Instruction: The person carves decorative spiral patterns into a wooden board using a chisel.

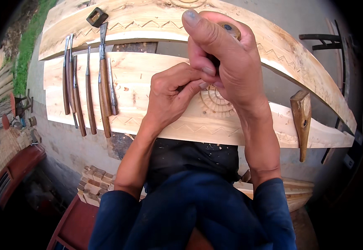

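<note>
My right hand is closed round the wooden handle of a carving chisel, thumb raised beside the round butt end. My left hand is closed against the right one, its fingers pinched at the tool's lower part. The blade is hidden by the fingers. Just beneath lies a round carved rosette with petal-like cuts, in a pale wooden board. Zigzag lines run along the board's near edge.
Several chisels lie side by side at the board's left. A wooden mallet rests across its right end. A second curved, carved board lies beyond, bearing a small dark square block. Stacked wood pieces sit lower left.
</note>
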A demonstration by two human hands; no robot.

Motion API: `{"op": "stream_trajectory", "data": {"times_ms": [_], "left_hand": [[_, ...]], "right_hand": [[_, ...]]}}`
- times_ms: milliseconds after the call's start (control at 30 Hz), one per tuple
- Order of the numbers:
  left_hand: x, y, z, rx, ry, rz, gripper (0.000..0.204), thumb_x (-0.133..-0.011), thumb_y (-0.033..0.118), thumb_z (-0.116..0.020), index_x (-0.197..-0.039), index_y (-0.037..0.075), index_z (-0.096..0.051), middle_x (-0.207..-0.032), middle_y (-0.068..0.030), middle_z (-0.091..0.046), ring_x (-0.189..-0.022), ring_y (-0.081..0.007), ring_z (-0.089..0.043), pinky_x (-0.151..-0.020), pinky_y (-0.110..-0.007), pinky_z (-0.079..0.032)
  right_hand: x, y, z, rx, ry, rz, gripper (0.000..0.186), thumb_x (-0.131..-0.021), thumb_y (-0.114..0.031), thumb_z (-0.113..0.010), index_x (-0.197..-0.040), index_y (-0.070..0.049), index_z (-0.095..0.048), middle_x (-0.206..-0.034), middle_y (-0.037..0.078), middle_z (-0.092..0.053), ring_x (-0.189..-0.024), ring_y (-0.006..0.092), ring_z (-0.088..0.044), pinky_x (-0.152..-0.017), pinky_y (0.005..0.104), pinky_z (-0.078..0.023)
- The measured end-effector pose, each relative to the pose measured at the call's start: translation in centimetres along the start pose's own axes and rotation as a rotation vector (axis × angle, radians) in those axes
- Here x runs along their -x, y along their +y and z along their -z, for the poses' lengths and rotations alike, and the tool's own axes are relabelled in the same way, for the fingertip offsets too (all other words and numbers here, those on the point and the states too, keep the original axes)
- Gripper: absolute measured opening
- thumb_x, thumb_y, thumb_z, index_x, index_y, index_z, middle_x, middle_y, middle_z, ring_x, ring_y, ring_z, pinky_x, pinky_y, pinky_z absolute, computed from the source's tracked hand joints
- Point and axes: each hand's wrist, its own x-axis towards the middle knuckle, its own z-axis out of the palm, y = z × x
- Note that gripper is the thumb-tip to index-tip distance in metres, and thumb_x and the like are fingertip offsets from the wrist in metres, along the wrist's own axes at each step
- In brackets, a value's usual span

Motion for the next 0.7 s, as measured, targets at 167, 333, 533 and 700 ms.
{"op": "stream_trajectory", "data": {"times_ms": [167, 333, 533, 700], "left_hand": [[2.3, -0.5, 0.5, 0.189, -0.09, -0.006, 0.002, -0.093, -0.002, -0.081, -0.094, -0.002, -0.08, -0.089, -0.0091, -0.076, -0.075, -0.0164, -0.068, -0.066, -0.029, -0.052], [2.7, 0.0, 1.5, -0.29, 0.265, -0.09, 0.006, -0.091, -0.001, -0.083, -0.091, -0.002, -0.077, -0.083, -0.0107, -0.074, -0.071, -0.0192, -0.068, -0.063, -0.03, -0.051], [3.2, 1.2, -0.6, -0.743, 0.022, -0.187, 0.035, -0.084, 0.022, -0.09, -0.114, 0.007, -0.08, -0.104, -0.0123, -0.074, -0.085, -0.0268, -0.07, -0.072, -0.036, -0.057], [3.3, 0.9, -0.9, -0.791, -0.042, -0.319, 0.037, -0.08, 0.034, -0.091, -0.107, 0.009, -0.081, -0.101, -0.0101, -0.073, -0.084, -0.0278, -0.069, -0.069, -0.036, -0.056]], "right_hand": [[2.7, -3.8, 0.9, 0.035, 0.053, -0.265, 0.045, -0.106, -0.042, -0.071, -0.08, -0.007, -0.06, -0.055, -0.001, -0.045, -0.043, 0.0041, -0.03, -0.041, 0.0232, -0.023], [6.3, -4.8, 5.4, 0.02, 0.313, -0.025, 0.052, -0.11, -0.045, -0.06, -0.074, -0.011, -0.043, -0.052, 0.003, -0.043, -0.039, 0.0048, -0.027, -0.037, 0.0227, -0.019], [11.5, -3.7, 7.8, 0.067, 0.374, 0.137, 0.052, -0.11, -0.046, -0.062, -0.078, -0.011, -0.041, -0.054, 0.004, -0.044, -0.04, 0.0054, -0.03, -0.037, 0.0221, -0.021], [14.8, -2.8, 9.5, -0.121, 0.313, 0.248, 0.052, -0.111, -0.053, -0.06, -0.083, -0.013, -0.04, -0.06, 0.005, -0.052, -0.039, 0.0069, -0.036, -0.039, 0.0216, -0.026]]}}
